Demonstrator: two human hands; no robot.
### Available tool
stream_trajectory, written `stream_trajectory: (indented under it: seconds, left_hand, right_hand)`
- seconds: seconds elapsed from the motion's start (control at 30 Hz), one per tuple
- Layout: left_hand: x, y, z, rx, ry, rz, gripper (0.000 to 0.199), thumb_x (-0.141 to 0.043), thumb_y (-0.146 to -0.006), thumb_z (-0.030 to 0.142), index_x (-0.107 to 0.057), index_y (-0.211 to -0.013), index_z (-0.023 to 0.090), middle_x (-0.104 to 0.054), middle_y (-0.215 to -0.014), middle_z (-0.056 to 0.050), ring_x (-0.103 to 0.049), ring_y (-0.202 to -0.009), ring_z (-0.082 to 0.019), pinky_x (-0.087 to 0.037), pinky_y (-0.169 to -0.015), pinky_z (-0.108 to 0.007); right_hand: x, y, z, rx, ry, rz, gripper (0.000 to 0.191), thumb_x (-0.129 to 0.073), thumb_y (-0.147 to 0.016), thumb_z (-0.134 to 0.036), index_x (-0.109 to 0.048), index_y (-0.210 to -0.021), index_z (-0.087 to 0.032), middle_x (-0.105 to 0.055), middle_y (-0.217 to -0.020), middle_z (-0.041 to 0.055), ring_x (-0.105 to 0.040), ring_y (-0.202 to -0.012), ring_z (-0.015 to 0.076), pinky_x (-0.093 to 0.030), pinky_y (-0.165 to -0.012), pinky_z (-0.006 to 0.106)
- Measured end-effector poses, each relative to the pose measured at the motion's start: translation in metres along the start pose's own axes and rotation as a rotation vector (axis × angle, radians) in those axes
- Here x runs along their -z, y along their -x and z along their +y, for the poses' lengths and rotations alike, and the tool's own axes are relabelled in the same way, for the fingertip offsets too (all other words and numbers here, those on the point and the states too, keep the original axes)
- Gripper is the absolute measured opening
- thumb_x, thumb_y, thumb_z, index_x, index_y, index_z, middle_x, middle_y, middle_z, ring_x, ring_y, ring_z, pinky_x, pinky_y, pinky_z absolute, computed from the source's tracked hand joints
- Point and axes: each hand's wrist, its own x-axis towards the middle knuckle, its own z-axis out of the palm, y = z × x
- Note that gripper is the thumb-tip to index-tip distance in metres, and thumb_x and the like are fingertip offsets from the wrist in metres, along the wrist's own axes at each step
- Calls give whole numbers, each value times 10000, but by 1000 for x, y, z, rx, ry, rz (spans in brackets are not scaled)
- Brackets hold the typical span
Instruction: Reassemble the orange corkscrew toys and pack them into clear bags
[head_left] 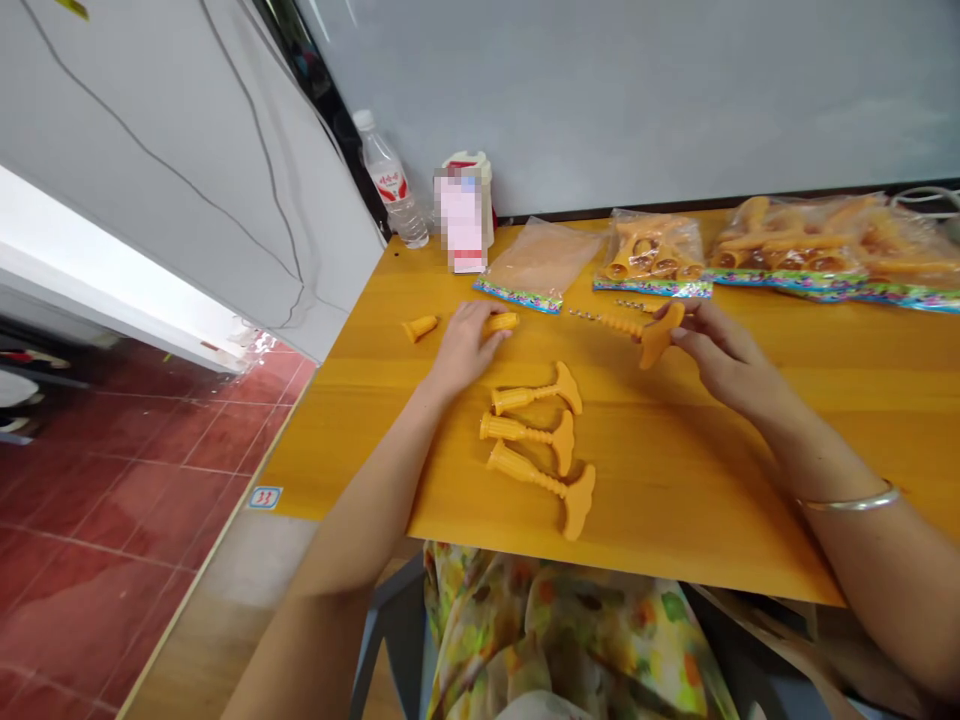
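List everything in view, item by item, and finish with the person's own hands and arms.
T-handled orange plastic pieces: 3, orange, lying in a row on the table
T-handled piece with a thin twisted tip: 1, orange, in the right hand
Small cone-shaped pieces: 2, orange, one on the table, one at the left hand
Clear plastic bags: about 4, orange contents, patterned strips, along the far edge
Water bottle: 1, clear, red label, far corner
Container: 1, white, partly blurred, beside the bottle
Table: 1, yellow wood-look
Floor tiles: many, red, left
Patterned clothing: 1, multicoloured, on the lap
Bangle: 1, silver-coloured, right wrist
Left hand: 1, on the cone
Right hand: 1, holding the piece
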Motion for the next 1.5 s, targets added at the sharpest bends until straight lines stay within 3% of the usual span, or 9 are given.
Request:
stream_trajectory:
  seconds: [0.17,0.43,0.63,0.77,1.03,1.2,1.27,1.37,1.5]
  left_hand:
    - [-4,3,20,-123,183,-29,223,-603,-917,266,-585,-1119,172,-668,-1112,-83,-600,-1063,-227,-459,-973,-357]
    - [-8,8,37,-210,290,-88,224,-607,-935,291,-580,-1128,181,-668,-1127,-90,-610,-1080,-218,-463,-978,-359]
    - [-4,12,52,-323,324,-160,201,-572,-965,326,-617,-1102,187,-698,-1066,-74,-616,-998,-197,-468,-930,-331]
    - [-3,12,52,-323,333,-163,227,-588,-957,346,-635,-1114,188,-716,-1079,-75,-632,-978,-194,-477,-918,-334]
    - [-1,11,53,-300,384,-146,195,-644,-923,336,-672,-1051,191,-742,-1026,-54,-689,-947,-175,-504,-892,-298]
    - [-2,12,54,-268,399,-111,178,-665,-908,317,-690,-1024,184,-753,-973,-35,-706,-878,-147,-515,-828,-250]
    - [-4,13,55,-272,384,-74,180,-685,-894,312,-695,-1011,176,-755,-942,-33,-705,-833,-135,-513,-789,-228]
    - [-7,13,54,-314,318,-13,198,-689,-890,346,-701,-974,166,-753,-893,-41,-699,-791,-134,-506,-753,-222]
    - [-8,13,51,-358,253,-17,208,-646,-920,371,-702,-948,173,-748,-865,-43,-691,-776,-138,-493,-736,-227]
  right_hand:
    - [-7,2,-7,-102,-132,-43,176,-476,-915,-305,-560,-1049,-227,-674,-989,52,-636,-949,192,-497,-921,347]
    - [-18,7,-7,-44,-37,-112,266,-518,-901,-446,-618,-1040,-242,-659,-958,48,-644,-942,229,-545,-893,414]
    - [-29,13,-17,-167,-248,-211,424,-556,-904,-552,-621,-1221,-277,-711,-1015,40,-691,-964,223,-564,-893,401]
    - [-30,16,-17,-231,-372,-232,538,-577,-916,-528,-513,-1393,-289,-734,-934,25,-717,-933,217,-558,-900,416]
    - [-35,18,-17,-197,-361,-274,509,-586,-912,-555,-577,-1324,-257,-735,-943,35,-700,-906,193,-552,-889,390]
    - [-30,17,-17,-122,-296,-282,577,-617,-887,-540,-553,-1397,-279,-722,-1053,49,-673,-951,209,-539,-885,386]
    - [-31,17,-16,-98,-232,-293,571,-636,-871,-558,-599,-1348,-246,-737,-1003,61,-666,-879,205,-533,-829,365]
    - [-37,18,-16,-152,-203,-354,496,-568,-888,-635,-736,-1054,-200,-722,-763,52,-622,-677,174,-501,-679,322]
    - [-45,22,-17,-286,-297,-479,670,-353,-944,-705,-697,-687,-190,-647,-580,66,-584,-544,173,-455,-577,330]
